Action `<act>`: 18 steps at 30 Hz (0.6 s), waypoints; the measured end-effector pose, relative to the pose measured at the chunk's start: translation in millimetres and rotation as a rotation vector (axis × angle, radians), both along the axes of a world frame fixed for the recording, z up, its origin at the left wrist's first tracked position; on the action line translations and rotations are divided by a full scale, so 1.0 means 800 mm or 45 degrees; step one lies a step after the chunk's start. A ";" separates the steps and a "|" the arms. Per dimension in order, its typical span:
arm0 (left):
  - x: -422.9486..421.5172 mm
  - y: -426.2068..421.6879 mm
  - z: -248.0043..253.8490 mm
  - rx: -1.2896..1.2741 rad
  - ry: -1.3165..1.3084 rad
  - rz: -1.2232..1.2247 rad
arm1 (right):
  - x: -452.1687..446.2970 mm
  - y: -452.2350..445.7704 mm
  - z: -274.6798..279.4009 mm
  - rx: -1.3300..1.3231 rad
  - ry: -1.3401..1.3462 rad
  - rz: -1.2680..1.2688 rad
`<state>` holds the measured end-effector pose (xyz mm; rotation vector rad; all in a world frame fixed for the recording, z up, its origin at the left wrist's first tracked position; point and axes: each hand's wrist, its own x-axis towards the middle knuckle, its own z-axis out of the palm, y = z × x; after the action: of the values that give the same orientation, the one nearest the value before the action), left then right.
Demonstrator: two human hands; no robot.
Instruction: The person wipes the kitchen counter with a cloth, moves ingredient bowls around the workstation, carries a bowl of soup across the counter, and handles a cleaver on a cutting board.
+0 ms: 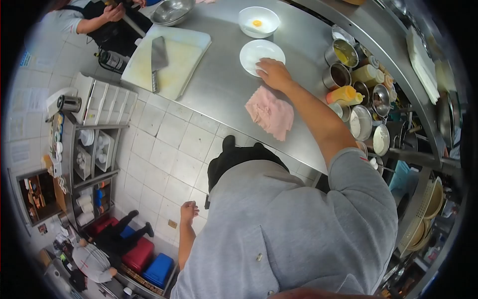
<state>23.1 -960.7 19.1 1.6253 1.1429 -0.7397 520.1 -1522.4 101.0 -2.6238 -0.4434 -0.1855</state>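
Note:
My right hand (273, 74) reaches over the steel counter, its fingers curled over the near rim of a white plate (257, 51). Just beyond that plate is a white bowl (249, 31) holding a raw egg (257, 23). A crumpled pink cloth (270, 112) lies on the counter below my right wrist. Down at my side, away from the counter, hangs my left hand (189, 211), its fingers loosely bent and nothing visible in them. To the left, a cleaver (159, 54) rests on a white cutting board (185, 62).
Metal pots (341, 53), squeeze bottles (343, 94) and several containers line the counter's right side beneath a steel shelf (363, 37). A metal bowl (172, 11) sits at the far left. One person (84, 22) stands beyond the board; another (94, 259) is at lower left.

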 end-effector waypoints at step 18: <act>0.037 -0.063 -0.012 -0.063 -0.074 0.031 | 0.124 0.003 0.023 0.206 0.013 -0.530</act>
<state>53.1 -1011.3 9.6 1.5793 1.0931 -0.6960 619.1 -1520.3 119.4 -2.5238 0.1238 -0.3267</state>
